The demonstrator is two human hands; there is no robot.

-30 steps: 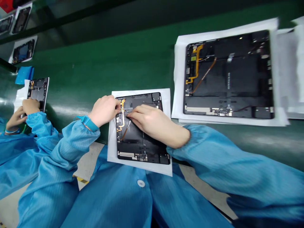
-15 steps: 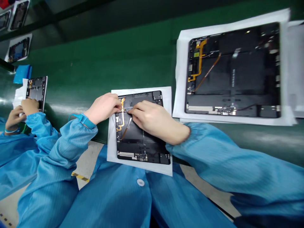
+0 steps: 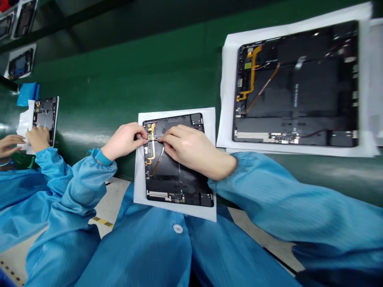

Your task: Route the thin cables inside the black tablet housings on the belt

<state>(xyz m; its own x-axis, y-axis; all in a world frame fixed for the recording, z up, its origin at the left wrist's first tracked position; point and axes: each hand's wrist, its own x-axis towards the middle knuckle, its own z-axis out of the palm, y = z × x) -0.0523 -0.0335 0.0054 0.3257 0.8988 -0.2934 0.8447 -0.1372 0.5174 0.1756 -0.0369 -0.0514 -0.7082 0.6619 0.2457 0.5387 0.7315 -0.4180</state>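
Observation:
An opened tablet (image 3: 191, 183), its black inside and orange flat cables showing, lies on a white sheet (image 3: 176, 207) at the near edge of the green bench. At its upper left edge, my left hand (image 3: 125, 138) is closed in a pinch. A thin dark wire (image 3: 141, 150) loops out from that edge up to these fingertips. My right hand (image 3: 191, 147) reaches over the tablet from the right, its fingers pressed together and their tips down near the orange flat cable (image 3: 153, 143). Whatever lies under the right fingertips is too small to make out.
A second opened tablet (image 3: 317, 91) rests on white sheets at the right. On the left, a co-worker's hands (image 3: 38, 137) are at another opened tablet (image 3: 48, 113). Beyond stand a blue packet (image 3: 27, 94) and several more devices on white sheets, one of them a tablet (image 3: 20, 63).
My left hand has drawn back slightly to the left, uncovering more of the tablet's upper left corner. My right fingertips have shifted slightly left. The co-worker's hands have moved apart.

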